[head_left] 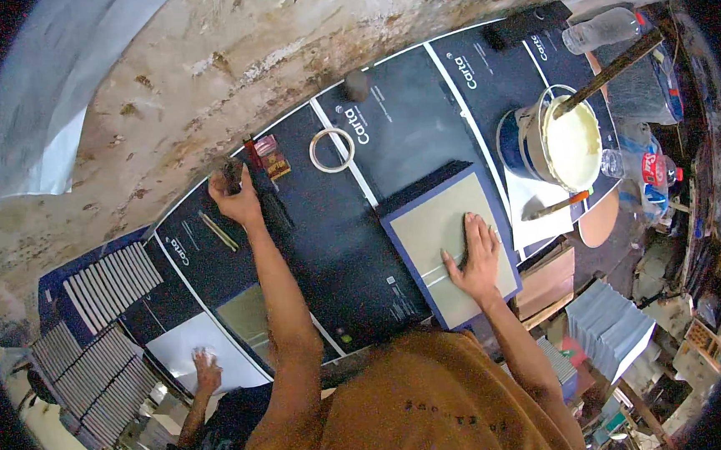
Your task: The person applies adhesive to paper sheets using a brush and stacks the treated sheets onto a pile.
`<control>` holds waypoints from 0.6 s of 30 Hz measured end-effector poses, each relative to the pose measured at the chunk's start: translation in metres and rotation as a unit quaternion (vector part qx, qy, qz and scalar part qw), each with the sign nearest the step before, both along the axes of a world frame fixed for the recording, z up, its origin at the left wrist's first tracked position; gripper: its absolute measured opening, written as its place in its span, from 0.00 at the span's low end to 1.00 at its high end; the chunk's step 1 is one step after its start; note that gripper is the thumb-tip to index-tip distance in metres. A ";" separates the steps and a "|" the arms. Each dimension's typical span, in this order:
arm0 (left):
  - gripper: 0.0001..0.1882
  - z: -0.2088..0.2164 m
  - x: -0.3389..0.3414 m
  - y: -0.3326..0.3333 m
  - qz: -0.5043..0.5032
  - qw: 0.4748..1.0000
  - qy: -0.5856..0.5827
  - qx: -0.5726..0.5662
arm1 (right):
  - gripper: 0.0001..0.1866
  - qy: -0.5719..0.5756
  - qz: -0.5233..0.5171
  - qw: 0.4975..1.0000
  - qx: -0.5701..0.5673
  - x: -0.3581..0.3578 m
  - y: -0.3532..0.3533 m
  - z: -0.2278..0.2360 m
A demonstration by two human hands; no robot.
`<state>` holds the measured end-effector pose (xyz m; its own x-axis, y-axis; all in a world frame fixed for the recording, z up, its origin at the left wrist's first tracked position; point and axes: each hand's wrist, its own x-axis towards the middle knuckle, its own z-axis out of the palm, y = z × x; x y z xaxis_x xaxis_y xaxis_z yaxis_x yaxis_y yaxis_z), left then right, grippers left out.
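My left hand [238, 202] reaches to the far edge of the dark table covering. Its fingers close round a dark, rough lump [230, 172] whose kind I cannot make out. My right hand [478, 260] lies flat, fingers spread, on a beige board [436, 236]. That board rests on a stack of blue-edged sheets [415, 189], with a blue margin showing around it. A pale line runs across the board beside my thumb. Close to my left hand are a small red and brown packet [272, 160] and a dark bar-shaped thing [274, 208].
A roll of tape [332, 150] lies mid-table. A bucket of cream paste [574, 147] holds a stick; a brush [556, 206] lies on white paper nearby. Plastic bottles [606, 29] stand at right. Another person's hand [207, 373] presses a white sheet [177, 351]. Stacked strips [114, 284] sit at left.
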<state>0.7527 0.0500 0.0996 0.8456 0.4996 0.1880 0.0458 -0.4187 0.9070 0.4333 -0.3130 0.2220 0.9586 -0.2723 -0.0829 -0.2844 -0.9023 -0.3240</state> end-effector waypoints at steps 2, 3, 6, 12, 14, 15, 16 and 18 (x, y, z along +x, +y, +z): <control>0.37 -0.013 0.002 0.004 0.002 1.000 -0.024 0.001 | 0.46 0.000 0.005 1.000 -0.001 -0.001 0.002 -0.001; 0.38 -0.019 0.000 0.010 0.004 0.999 -0.036 0.004 | 0.46 -0.003 0.010 1.000 -0.001 -0.003 0.000 -0.003; 0.43 -0.001 -0.001 -0.006 0.029 0.998 -0.022 0.053 | 0.45 -0.012 0.003 1.000 -0.004 -0.005 0.002 -0.010; 0.49 -0.014 -0.005 0.011 0.014 0.998 -0.042 0.052 | 0.46 -0.002 0.011 1.000 0.001 -0.003 0.000 -0.002; 0.50 -0.005 -0.013 0.014 0.030 0.998 -0.036 0.052 | 0.47 -0.021 0.021 1.000 0.002 -0.004 0.000 -0.003; 0.51 -0.002 -0.020 0.013 0.044 0.997 -0.027 0.051 | 0.47 -0.022 0.021 1.000 0.005 -0.005 0.000 -0.002; 0.51 0.001 -0.027 0.017 0.061 0.996 -0.020 0.053 | 0.47 -0.026 0.023 0.999 0.010 -0.005 0.000 -0.001; 0.51 0.009 -0.049 0.028 0.089 0.990 -0.032 0.107 | 0.47 -0.037 0.030 0.999 0.014 -0.008 0.000 0.001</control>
<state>0.7041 0.0784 0.1087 0.7311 0.5823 0.3555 0.0816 -0.5920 0.8018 0.4257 -0.3128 0.2230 0.9771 -0.2118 -0.0182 -0.2036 -0.9073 -0.3678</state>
